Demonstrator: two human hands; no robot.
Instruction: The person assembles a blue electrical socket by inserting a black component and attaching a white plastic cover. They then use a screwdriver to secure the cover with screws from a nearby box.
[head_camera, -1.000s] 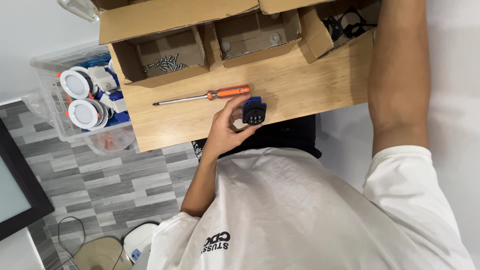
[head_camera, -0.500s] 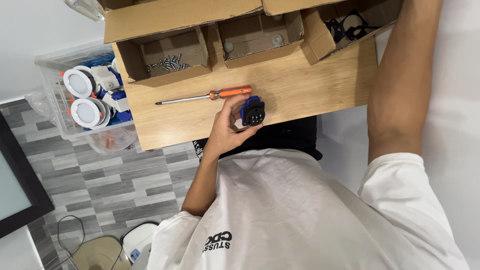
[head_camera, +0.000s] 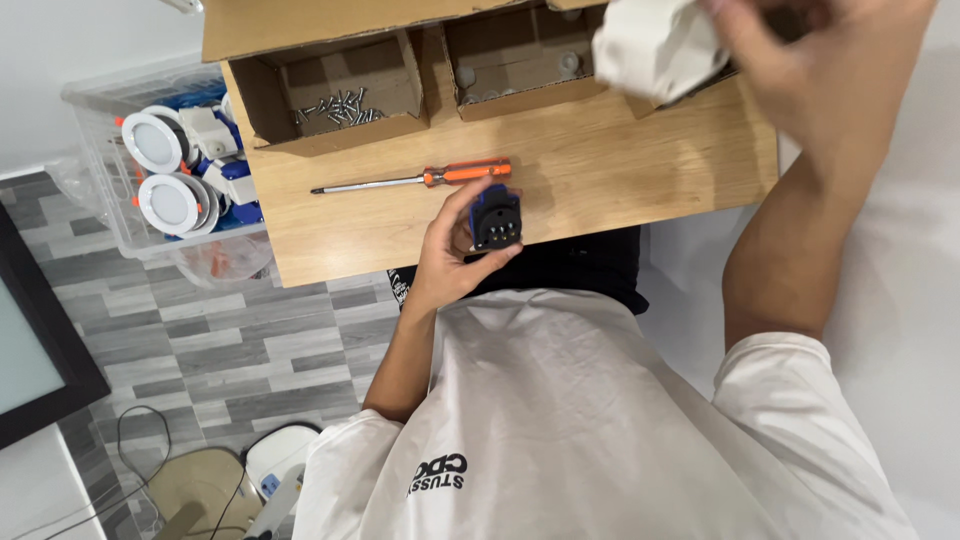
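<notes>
My left hand (head_camera: 450, 255) rests at the near edge of the wooden table (head_camera: 620, 165) and grips a small blue and black socket part (head_camera: 496, 216) with holes in its face. An orange-handled screwdriver (head_camera: 415, 180) lies just beyond it, tip pointing left. My right hand (head_camera: 810, 60) is raised over the far right of the table and is closed on a blurred white boxy part (head_camera: 655, 45), above the cardboard boxes.
An open cardboard box with several screws (head_camera: 340, 105) sits at the back left; another cardboard box (head_camera: 520, 65) holds small pieces. A clear plastic bin (head_camera: 110, 170) left of the table holds round white lamps (head_camera: 168, 203). Grey plank floor and cables lie below left.
My right arm has pulled back from the box at the far right, and the hand now comes into view holding a white part. The left hand stays put with the socket part.
</notes>
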